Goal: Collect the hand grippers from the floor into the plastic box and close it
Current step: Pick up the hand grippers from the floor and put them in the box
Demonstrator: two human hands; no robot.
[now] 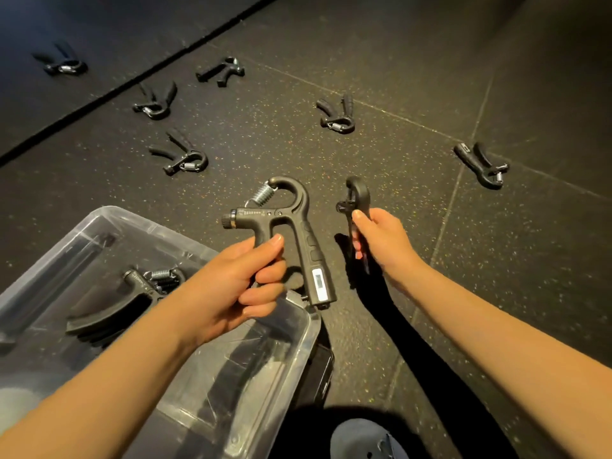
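Floor here is dark rubber gym tiling with light speckles [381, 77]. Thin seams cross it: one runs diagonally behind the middle of the scatter, another comes down past the right forearm. Top left there's a smoother plain black mat [99, 24], its edge cutting diagonally across the view. Lighting is dim and warm.

Six black spring hand grippers lie loose. The far-left gripper [64, 62] is on the mat, the top-centre gripper [222, 71] is just off the mat's edge, and the two left-of-centre grippers [155, 101] [181, 154] sit near each other. The middle gripper [336, 114] and the right-side gripper [482, 164] are well apart from the rest.

The clear plastic box [109, 215] sits open at lower left with one black gripper inside [145, 286].

The left hand [231, 286] has its fingers curled round one handle of a black hand gripper with a steel spring and a small grey window [291, 220], right above the box's near corner. The right hand [384, 241] has its fingers wrapped round a second black hand gripper seen edge-on [357, 197], over bare floor beside the first, not touching it.

Plenty of open floor between the hands and the scatter, and along the right side. A grey shoe toe [357, 438] pokes in at the bottom edge.
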